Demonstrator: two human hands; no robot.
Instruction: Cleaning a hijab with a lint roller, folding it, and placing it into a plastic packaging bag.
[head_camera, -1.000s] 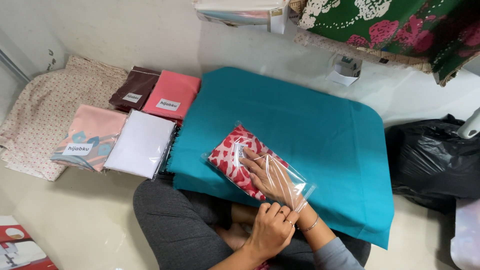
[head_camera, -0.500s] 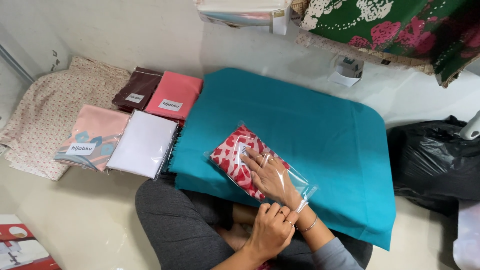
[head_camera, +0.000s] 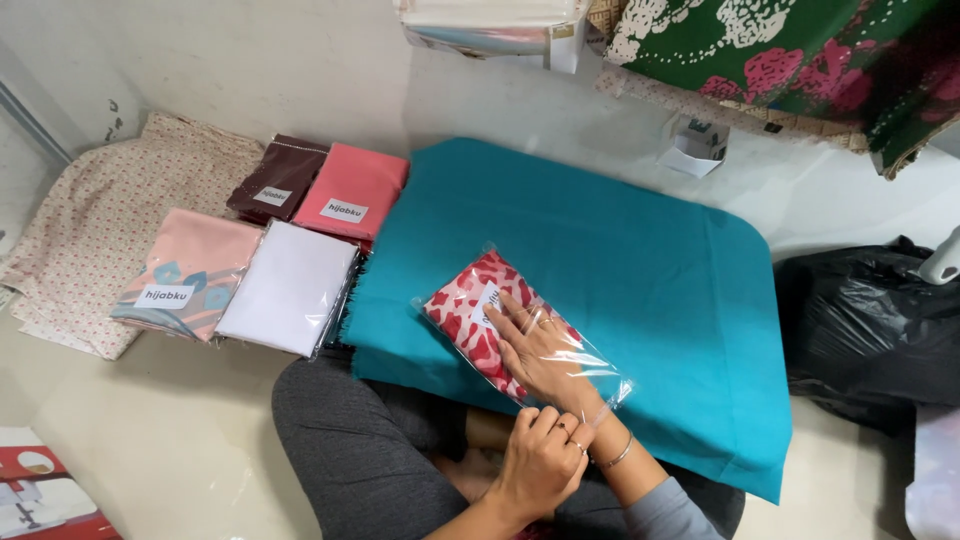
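Observation:
A clear plastic bag (head_camera: 600, 375) lies on the teal cloth (head_camera: 640, 250) spread over my lap. Inside it is a folded red and white patterned cloth (head_camera: 465, 310). My right hand (head_camera: 540, 350) reaches into the bag through its near mouth and lies flat on the patterned cloth, fingers spread. A bracelet sits on that wrist. My left hand (head_camera: 540, 460) is closed on the bag's near open edge, just below the right wrist.
Four bagged folded cloths lie left of the teal cloth: maroon (head_camera: 278, 178), coral pink (head_camera: 352, 190), peach patterned (head_camera: 185, 272), white (head_camera: 290, 285). A beige dotted fabric (head_camera: 90, 225) lies further left. A black plastic bag (head_camera: 870, 320) is at the right, a green floral fabric (head_camera: 800, 50) at the top.
The view has shifted slightly. My right hand stays inside the bag on the patterned cloth and my left hand stays at the bag's mouth.

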